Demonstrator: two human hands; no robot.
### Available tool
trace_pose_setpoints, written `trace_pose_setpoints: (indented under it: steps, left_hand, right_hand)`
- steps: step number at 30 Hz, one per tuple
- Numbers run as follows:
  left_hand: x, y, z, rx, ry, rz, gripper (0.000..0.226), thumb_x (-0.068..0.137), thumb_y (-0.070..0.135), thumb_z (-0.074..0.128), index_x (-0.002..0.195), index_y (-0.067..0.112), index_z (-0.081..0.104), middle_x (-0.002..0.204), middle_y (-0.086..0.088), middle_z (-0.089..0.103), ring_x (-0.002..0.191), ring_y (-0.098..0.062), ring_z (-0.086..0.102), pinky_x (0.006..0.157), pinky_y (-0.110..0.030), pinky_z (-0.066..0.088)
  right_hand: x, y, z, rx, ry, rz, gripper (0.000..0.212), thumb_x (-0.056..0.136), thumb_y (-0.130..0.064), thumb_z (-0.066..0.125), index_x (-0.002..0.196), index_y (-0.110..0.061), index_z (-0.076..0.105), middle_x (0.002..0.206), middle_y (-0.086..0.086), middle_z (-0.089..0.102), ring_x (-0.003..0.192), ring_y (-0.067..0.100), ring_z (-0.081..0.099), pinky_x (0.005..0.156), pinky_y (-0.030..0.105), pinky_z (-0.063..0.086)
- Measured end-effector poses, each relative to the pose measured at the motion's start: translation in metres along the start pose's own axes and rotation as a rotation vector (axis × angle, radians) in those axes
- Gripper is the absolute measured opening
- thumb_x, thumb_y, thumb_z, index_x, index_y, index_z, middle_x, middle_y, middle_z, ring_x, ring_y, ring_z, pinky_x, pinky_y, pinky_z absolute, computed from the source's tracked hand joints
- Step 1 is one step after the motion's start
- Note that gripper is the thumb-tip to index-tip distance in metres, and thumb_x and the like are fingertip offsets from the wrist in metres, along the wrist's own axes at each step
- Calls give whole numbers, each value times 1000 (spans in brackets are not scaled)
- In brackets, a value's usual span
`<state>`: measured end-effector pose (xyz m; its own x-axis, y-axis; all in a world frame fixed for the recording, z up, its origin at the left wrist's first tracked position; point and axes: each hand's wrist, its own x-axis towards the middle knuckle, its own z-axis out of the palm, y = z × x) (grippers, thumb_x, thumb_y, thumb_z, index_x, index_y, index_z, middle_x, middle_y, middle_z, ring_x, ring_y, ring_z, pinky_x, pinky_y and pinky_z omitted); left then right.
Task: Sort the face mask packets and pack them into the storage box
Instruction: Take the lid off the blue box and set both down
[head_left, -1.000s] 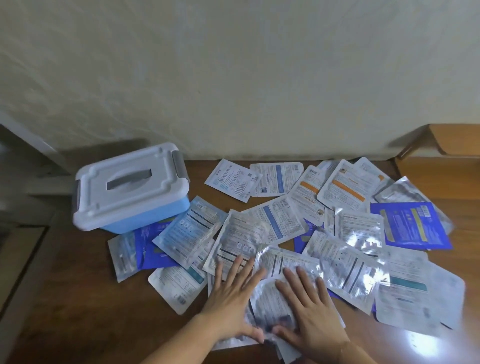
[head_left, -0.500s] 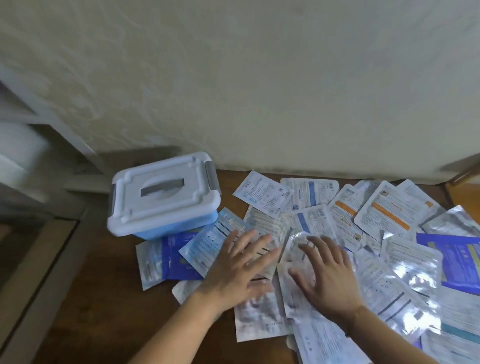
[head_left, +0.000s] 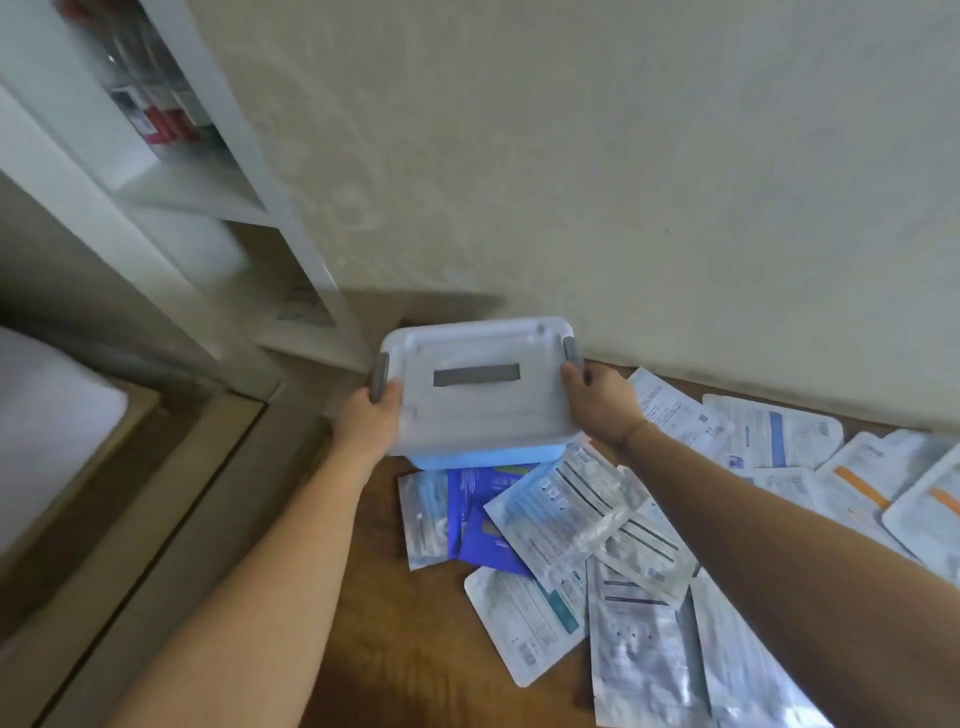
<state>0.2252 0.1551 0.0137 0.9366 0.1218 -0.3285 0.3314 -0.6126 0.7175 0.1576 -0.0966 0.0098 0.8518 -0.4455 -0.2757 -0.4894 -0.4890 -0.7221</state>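
Head view: both hands were on the storage box (head_left: 475, 387), lid on, latches down. Left hand (head_left: 370, 420) wrapped the left end at the grey latch (head_left: 379, 377); right hand (head_left: 602, 402) clamped the right end. Packets (head_left: 563, 512) lay loose on the surface (head_left: 410, 639), just in front of the box. Step looked like opening the box; next: flip both latches, lift lid.

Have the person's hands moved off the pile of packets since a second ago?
Yes. Both have left the packets and gone toward the wall: left hand and right hand now grip the storage box at its sides.
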Motion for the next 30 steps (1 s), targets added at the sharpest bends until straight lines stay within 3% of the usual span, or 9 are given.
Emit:
trace_pose_setpoints:
  steps: [5, 7, 9, 13, 17, 20, 23, 27, 30]
  left_hand:
    - [-16, 10, -28, -97, 66, 115, 38, 97, 44, 47, 101, 8, 60, 89, -6, 61, 85, -26, 58, 64, -34, 43]
    - [-31, 4, -53, -112, -5, 126, 42, 89, 50, 47, 96, 11, 63, 91, -9, 66, 87, -30, 63, 71, -40, 51]
    - [-58, -9, -72, -35, -80, 124, 50, 81, 57, 44, 94, 14, 66, 93, -10, 69, 88, -31, 66, 79, -48, 55]
    - [-131, -53, -74, 153, -91, 179, 49, 80, 52, 43, 84, 8, 64, 84, -10, 68, 82, -30, 63, 71, -40, 48]
    - [-207, -84, -41, 84, -268, 244, 46, 81, 54, 46, 78, 11, 62, 70, -1, 66, 64, -11, 60, 63, -40, 46]
    - [-252, -92, 3, 51, -348, 350, 47, 77, 61, 42, 74, 16, 55, 60, 1, 57, 59, -14, 55, 58, -38, 40]
    - [-288, -89, 53, -28, -439, 408, 37, 84, 55, 49, 88, 19, 57, 69, -1, 62, 70, -18, 60, 62, -36, 44]
    - [-327, -69, 114, -35, -595, 444, 27, 92, 45, 53, 91, 17, 55, 77, -6, 65, 76, -20, 61, 70, -38, 46]
    - [-357, -48, 149, -59, -736, 472, 33, 84, 48, 47, 89, 17, 56, 76, -2, 61, 67, -8, 54, 68, -26, 44]
  right_hand:
    - [-24, -23, -8, 34, 101, -71, 41, 98, -43, 44, 69, -13, 42, 65, -3, 43, 69, 23, 43, 52, 31, 26]
    - [-53, -30, -16, 90, 109, -101, 45, 93, -47, 53, 66, -13, 42, 63, -2, 43, 61, 19, 41, 52, 30, 29]
    - [-94, -23, -21, 125, 67, -108, 43, 89, -49, 57, 75, -9, 53, 67, -3, 51, 61, 16, 47, 53, 29, 36]
    - [-200, 20, -22, 226, -1, -3, 33, 86, -52, 60, 97, -21, 60, 78, -1, 66, 72, 16, 64, 60, 33, 49]
    - [-281, 91, -36, 228, 127, 207, 35, 84, -50, 64, 103, -20, 66, 75, 0, 69, 72, 11, 61, 62, 31, 42]
    - [-331, 131, -56, 126, 256, 242, 74, 78, -72, 47, 103, -6, 70, 71, 11, 62, 71, 30, 62, 62, 25, 44]
    - [-365, 157, -74, 275, 464, 405, 35, 89, -52, 61, 102, -20, 68, 90, 15, 67, 79, 27, 60, 68, 31, 45]
    - [-390, 211, -113, 225, 582, 508, 46, 74, -55, 48, 106, -25, 60, 87, 8, 63, 82, 27, 56, 72, 37, 38]
    - [-410, 255, -139, 225, 698, 508, 24, 90, -43, 56, 96, -20, 59, 84, 8, 65, 79, 29, 57, 68, 40, 41]
